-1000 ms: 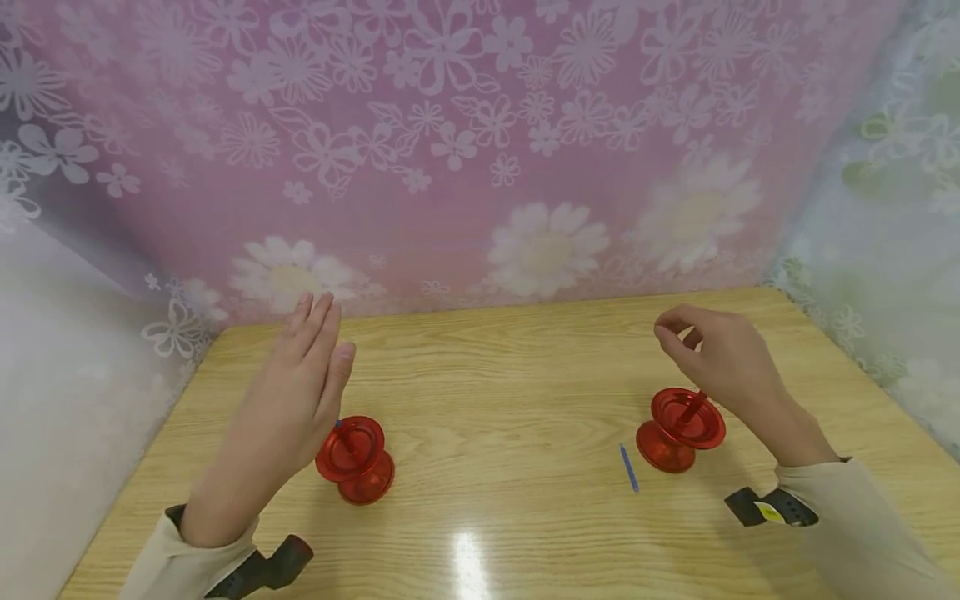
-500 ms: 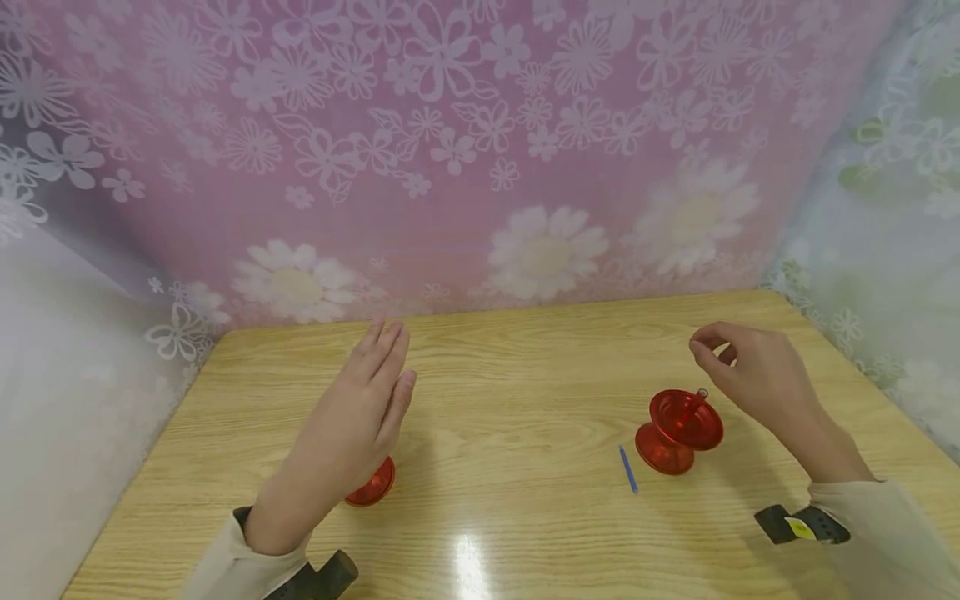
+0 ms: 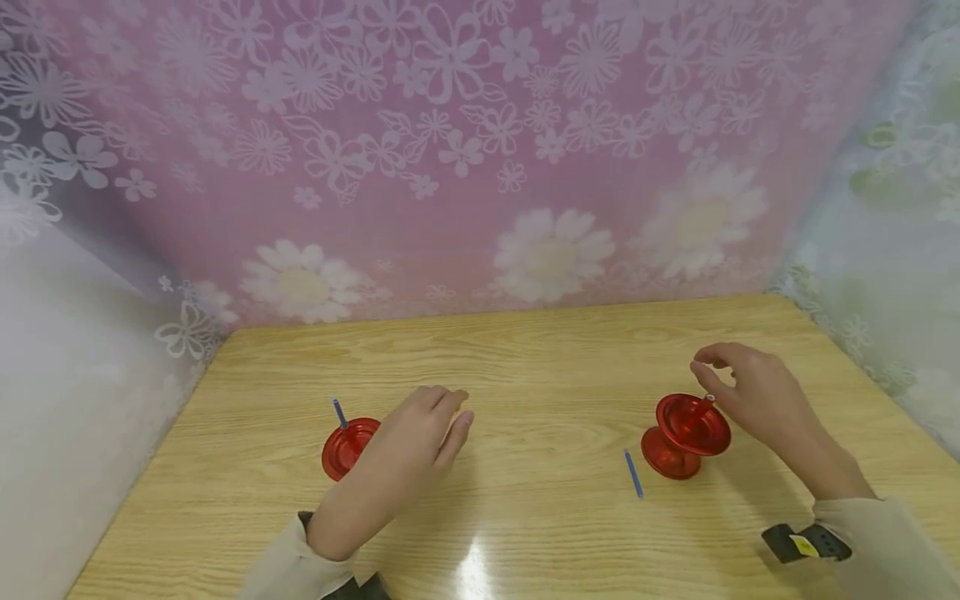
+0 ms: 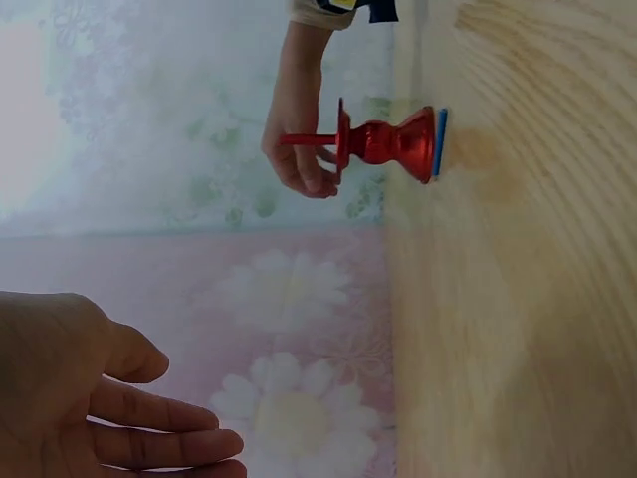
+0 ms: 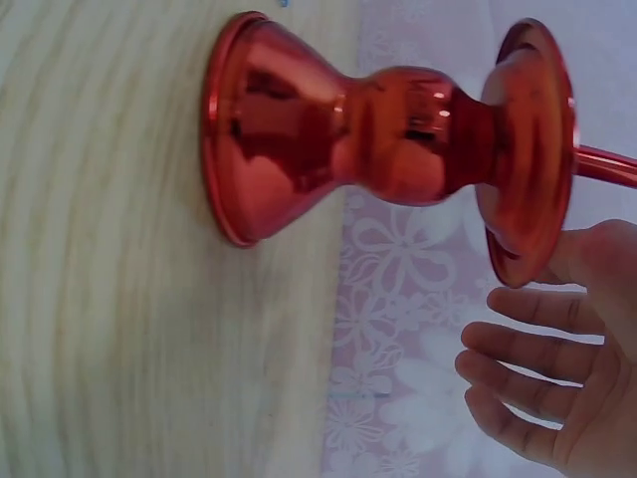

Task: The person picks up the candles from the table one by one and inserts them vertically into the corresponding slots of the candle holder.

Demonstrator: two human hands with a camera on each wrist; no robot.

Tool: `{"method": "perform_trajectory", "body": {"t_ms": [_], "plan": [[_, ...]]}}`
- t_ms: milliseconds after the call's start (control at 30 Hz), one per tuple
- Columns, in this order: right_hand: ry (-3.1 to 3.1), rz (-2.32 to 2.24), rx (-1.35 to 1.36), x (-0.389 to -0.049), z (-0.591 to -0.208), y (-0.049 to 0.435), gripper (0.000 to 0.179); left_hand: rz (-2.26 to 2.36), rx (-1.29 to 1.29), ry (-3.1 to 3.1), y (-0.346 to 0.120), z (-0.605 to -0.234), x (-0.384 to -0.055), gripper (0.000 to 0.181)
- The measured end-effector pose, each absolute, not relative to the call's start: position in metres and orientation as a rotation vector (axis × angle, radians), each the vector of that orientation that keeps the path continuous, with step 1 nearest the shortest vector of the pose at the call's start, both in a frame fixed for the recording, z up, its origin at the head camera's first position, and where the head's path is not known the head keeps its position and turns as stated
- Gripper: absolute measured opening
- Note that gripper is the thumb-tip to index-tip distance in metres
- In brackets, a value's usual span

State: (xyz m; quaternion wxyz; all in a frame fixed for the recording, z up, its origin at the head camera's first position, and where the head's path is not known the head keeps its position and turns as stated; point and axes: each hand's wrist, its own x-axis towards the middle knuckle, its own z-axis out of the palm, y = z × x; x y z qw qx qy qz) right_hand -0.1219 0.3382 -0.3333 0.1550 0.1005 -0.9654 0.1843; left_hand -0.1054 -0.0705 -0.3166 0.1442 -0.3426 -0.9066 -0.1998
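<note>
Two shiny red metal candle holders stand on the table. The left candle holder (image 3: pixel 347 450) has a thin blue candle (image 3: pixel 340 412) upright in its tube, and my forearm hides part of it. My left hand (image 3: pixel 412 442) is held over the table to its right, fingers loosely extended and holding nothing. The right candle holder (image 3: pixel 684 435) shows a red tube (image 5: pixel 605 165) rising from its dish. Beside that dish is my right hand (image 3: pixel 757 396), fingers relaxed and spread in the right wrist view, with nothing in them. A second blue candle (image 3: pixel 633 473) lies left of the right holder's base.
The light wooden table (image 3: pixel 525 383) meets a pink flowered backdrop (image 3: pixel 450 208) along its far edge. Pale flowered cloth (image 3: pixel 900 250) hangs at the right side, and a white wall (image 3: pixel 82 333) stands at the left.
My left hand has moved right and lower, away from the left holder, whose blue candle now shows. My right hand has shifted slightly right and down, its fingertips loosening.
</note>
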Motion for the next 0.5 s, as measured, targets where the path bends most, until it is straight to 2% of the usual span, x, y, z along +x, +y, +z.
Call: {"method": "perform_trajectory", "body": {"t_ms": [300, 500], "plan": [[-2.869, 0.478, 0.292, -0.125, -0.343, 0.339, 0.052, -0.543, -1.096, -2.726, -0.045, -0.348, -0.109, 0.019], [-2.906, 0.590, 0.336, -0.129, -0.347, 0.341, 0.054, -0.441, -1.143, -2.683, -0.032, -0.360, -0.114, 0.030]]}}
